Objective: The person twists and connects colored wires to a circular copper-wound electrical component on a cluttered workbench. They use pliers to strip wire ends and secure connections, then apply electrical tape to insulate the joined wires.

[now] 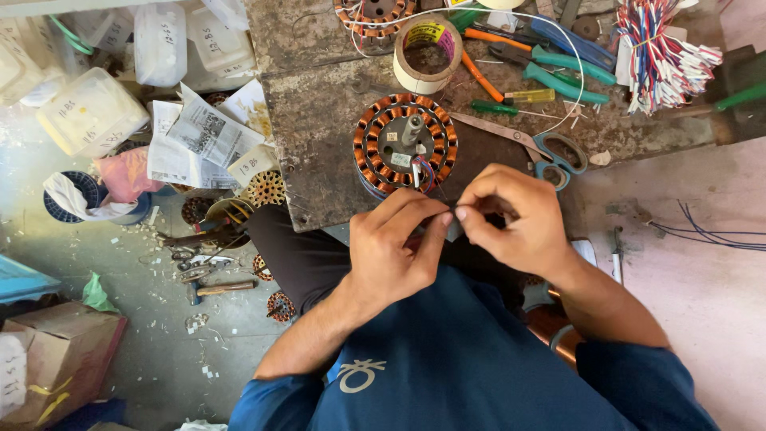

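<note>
The bench point(319, 136) is a worn, stained, dark slab set low over a dusty concrete floor point(152, 335). A stator point(405, 144) with copper windings lies flat near the bench's front edge, shaft upward. Thin wires point(424, 172) run from its near side toward the hands.

The left hand point(395, 251) and right hand point(511, 215) meet just in front of the stator. On each, thumb and forefinger are pressed together, pinching the wire ends; the ends themselves are too small to resolve.

Scissors point(542, 148) lie just right of the stator. A tape roll point(428, 54) stands behind it. Pliers point(558, 68) and screwdrivers lie at the rear, beside a bundle of red, white and blue leads point(658, 52).

On the floor to the left: plastic jugs point(92, 112), paper sheets point(203, 136), a hammer point(219, 289), smaller wound cores point(265, 188) and a carton point(56, 359). Loose blue wire point(710, 233) lies on the floor at right.
</note>
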